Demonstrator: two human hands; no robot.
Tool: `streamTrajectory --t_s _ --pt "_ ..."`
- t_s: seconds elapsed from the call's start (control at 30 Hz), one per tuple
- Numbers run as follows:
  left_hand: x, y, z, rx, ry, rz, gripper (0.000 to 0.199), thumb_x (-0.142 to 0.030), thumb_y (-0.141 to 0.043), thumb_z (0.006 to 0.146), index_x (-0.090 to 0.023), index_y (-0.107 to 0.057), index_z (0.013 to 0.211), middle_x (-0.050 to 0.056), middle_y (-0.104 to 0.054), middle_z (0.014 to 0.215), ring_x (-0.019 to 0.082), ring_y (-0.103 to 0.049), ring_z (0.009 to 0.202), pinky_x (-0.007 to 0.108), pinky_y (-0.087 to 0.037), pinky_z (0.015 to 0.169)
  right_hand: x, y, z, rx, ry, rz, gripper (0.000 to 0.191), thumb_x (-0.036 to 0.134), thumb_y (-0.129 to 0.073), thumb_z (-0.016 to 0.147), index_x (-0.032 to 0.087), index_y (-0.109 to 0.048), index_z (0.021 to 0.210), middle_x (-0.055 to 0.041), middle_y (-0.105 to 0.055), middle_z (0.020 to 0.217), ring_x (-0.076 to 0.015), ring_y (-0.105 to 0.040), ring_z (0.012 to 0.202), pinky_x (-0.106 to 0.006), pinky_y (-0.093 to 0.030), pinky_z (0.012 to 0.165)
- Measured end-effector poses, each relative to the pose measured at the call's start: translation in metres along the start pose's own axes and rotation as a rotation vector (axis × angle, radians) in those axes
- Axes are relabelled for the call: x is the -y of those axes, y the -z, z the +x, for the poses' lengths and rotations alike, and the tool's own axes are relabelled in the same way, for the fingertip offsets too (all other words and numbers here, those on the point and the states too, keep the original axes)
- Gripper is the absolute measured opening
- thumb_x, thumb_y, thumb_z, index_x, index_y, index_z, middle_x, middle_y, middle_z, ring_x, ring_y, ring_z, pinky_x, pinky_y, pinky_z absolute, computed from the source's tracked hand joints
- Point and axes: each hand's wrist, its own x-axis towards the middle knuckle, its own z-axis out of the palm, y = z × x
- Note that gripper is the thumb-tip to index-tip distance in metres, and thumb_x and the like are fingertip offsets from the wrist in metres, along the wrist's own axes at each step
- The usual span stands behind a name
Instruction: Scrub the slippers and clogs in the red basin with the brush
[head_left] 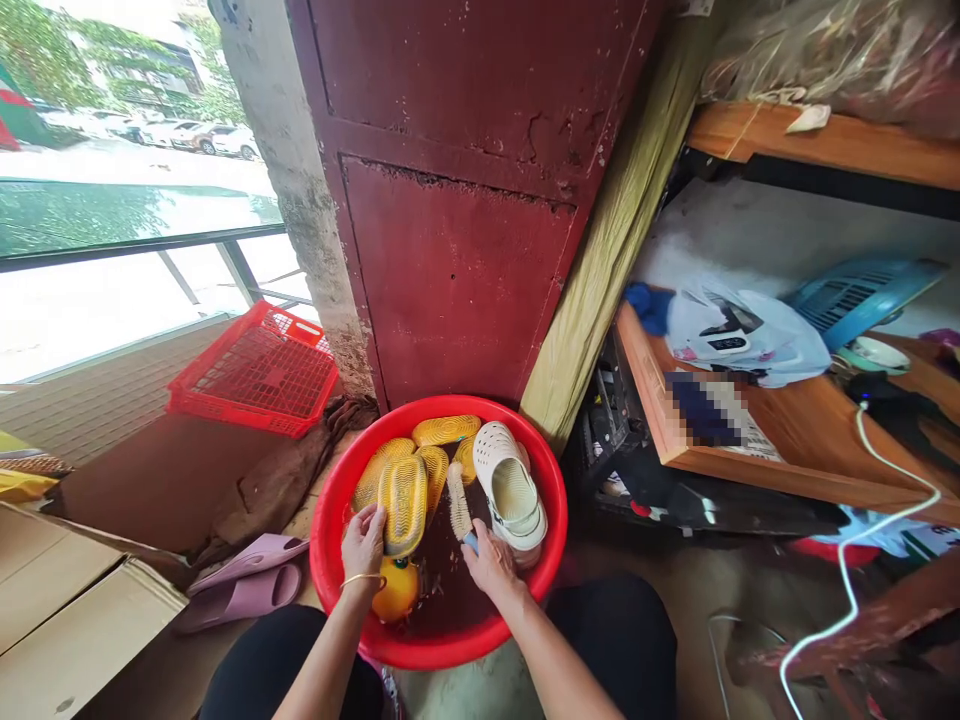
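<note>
Grip and brace for two-handed brushing

Left hand (364,545), thumb and fingers clamped on the left edge of a yellow, oval, ridged sole with dark staining (405,505), tilted inside a round, red plastic basin (556,500). Right hand (491,565), closed around the blue handle of a pale-bristled, elongated brush (459,500), bristles apart from the sole. Firm bracing and strokes along the grooves should give the most even contact.

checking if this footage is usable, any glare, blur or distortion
In the head view, the ground outside is washed out white; the red door splays wider toward the top, likely wide-angle stretch; a pixelated patch hides something in the wooden tray; the left hand, right hand and red tub look fairly sharp.
</note>
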Motion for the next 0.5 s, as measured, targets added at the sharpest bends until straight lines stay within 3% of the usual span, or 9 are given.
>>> streamTrajectory --t_s 0.13,0.3,0.5 --pt "0.006 0.009 0.010 0.071 0.034 0.067 0.048 -0.057 -0.077 0.062 -0.018 -0.072 0.090 0.012 -0.079 0.098 0.030 -0.075 0.098 0.040 -0.060 0.088 0.003 0.000 -0.002 0.139 -0.019 -0.027 0.046 0.021 -0.053 0.100 0.012 -0.055 0.145 -0.0186 -0.073 0.126 -0.0262 -0.070 0.115 -0.033 -0.052 0.096" --pt "0.017 0.016 0.009 0.093 0.028 0.179 0.049 -0.057 -0.069 0.066 -0.018 -0.070 0.096 0.015 -0.079 0.107 0.031 -0.074 0.105 0.039 -0.058 0.092 0.004 0.006 -0.005 0.239 -0.040 0.017 0.048 0.018 -0.050 0.099 0.009 -0.052 0.146 -0.0208 -0.075 0.119 -0.0285 -0.071 0.112 -0.036 -0.052 0.094" --pt "0.017 0.015 0.009 0.111 0.026 0.355 0.047 -0.058 -0.061 0.070 -0.020 -0.069 0.097 0.015 -0.080 0.101 0.034 -0.075 0.103 0.042 -0.056 0.091 0.003 0.008 -0.007 0.281 -0.055 0.039 0.045 0.017 -0.049 0.099 0.008 -0.053 0.143 -0.0208 -0.076 0.113 -0.0276 -0.073 0.107 -0.034 -0.053 0.090"
